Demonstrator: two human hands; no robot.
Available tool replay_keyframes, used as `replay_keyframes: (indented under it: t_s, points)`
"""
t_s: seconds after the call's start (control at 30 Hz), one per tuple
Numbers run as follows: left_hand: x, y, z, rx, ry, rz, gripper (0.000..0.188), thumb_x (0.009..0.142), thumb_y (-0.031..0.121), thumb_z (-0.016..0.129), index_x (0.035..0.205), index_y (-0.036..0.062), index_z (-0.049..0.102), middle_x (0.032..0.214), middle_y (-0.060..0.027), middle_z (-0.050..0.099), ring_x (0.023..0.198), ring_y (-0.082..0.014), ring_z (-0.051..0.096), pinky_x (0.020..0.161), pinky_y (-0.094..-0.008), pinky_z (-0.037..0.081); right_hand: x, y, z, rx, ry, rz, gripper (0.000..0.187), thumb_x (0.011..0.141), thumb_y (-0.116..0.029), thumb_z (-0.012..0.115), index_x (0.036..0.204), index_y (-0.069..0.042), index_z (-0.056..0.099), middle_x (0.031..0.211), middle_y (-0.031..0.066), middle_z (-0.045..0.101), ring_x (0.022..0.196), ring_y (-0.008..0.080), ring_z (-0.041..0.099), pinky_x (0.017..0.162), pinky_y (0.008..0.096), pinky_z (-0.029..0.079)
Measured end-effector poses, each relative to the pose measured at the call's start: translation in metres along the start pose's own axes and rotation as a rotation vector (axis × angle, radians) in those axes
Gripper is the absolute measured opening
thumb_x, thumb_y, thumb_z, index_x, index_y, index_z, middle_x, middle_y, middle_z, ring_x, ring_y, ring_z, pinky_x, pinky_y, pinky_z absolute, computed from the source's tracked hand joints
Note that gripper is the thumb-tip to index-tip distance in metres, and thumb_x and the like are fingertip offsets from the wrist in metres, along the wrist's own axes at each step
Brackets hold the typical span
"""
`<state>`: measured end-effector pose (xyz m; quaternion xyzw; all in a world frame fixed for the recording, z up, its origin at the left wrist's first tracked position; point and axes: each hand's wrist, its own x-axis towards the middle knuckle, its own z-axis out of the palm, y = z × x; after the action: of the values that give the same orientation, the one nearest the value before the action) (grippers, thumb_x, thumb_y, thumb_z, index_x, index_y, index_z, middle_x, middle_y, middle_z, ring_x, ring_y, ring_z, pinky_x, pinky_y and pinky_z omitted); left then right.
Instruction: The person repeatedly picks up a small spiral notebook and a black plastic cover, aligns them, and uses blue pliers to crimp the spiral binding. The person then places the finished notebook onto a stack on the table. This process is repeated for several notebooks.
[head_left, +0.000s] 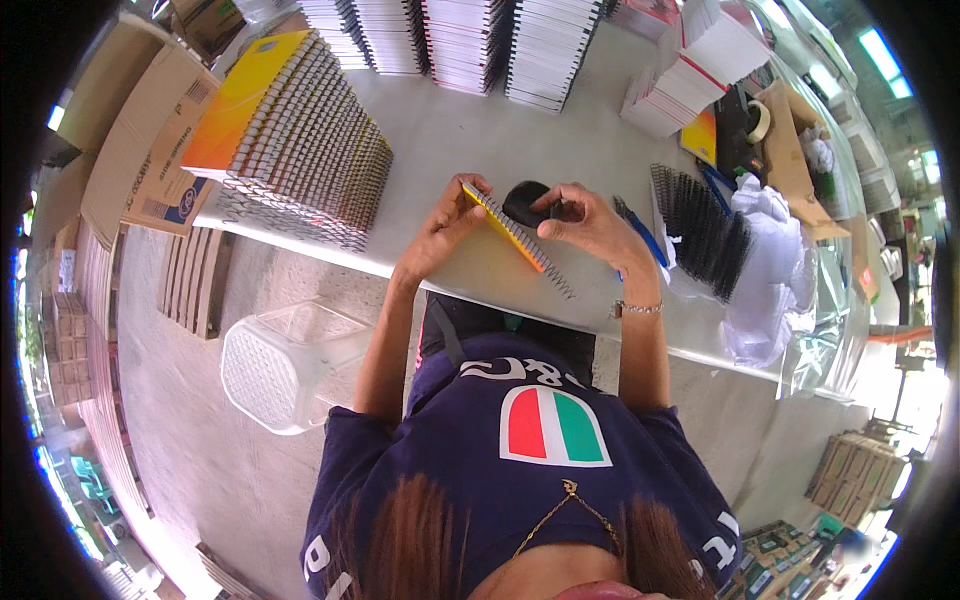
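A thin notebook with a yellow and orange cover (512, 237) stands on its edge at the front of the table, slanting down to the right. Along its side runs a wire-like spiral coil (557, 279), whose loose end sticks out past the cover's lower corner. My left hand (443, 232) grips the notebook's upper end between thumb and fingers. Just right of the coil, my right hand (592, 226) has its curled fingertips on a black rounded object (522, 203), which lies against the notebook's upper part. What kind of object it is, I cannot make out.
Tall spiral notebook piles stand at left (300, 140) and back (460, 45). On the right lie blue-handled pliers (643, 232), black coils (705, 230), crumpled white wrapping (765, 265) and a cardboard box (800, 150). A white plastic stool (270, 370) stands left of me.
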<state>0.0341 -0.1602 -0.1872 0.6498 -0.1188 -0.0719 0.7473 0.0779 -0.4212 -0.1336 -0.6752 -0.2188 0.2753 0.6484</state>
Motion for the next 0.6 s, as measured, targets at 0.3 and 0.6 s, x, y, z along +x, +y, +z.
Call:
replay_keyframes:
  t_s: [0.3, 0.6]
  points:
    - [0.0, 0.006, 0.002, -0.067, -0.031, 0.002, 0.046, 0.1, 0.016, 0.058, 0.143, 0.0078, 0.044, 0.111, -0.0009, 0.046, 0.106, -0.0123, 0.047, 0.097, -0.0273, 0.038, 0.004, -0.028, 0.013, -0.054, -0.023, -0.014, 0.046, 0.079, -0.031, 0.086, 0.111, -0.004, 0.069, 0.094, -0.0013, 0.061, 0.084, 0.0064, 0.055, 0.075, 0.0218, 0.045]
    - [0.001, 0.003, 0.008, -0.032, 0.023, 0.031, 0.047, 0.101, 0.02, 0.06, 0.143, 0.0053, 0.046, 0.12, -0.0015, 0.053, 0.107, -0.0117, 0.051, 0.097, -0.0267, 0.04, 0.015, -0.004, 0.015, -0.519, 0.262, -0.103, 0.061, 0.08, -0.043, 0.083, 0.126, -0.008, 0.063, 0.121, 0.0153, 0.062, 0.106, 0.025, 0.06, 0.089, 0.0345, 0.047]
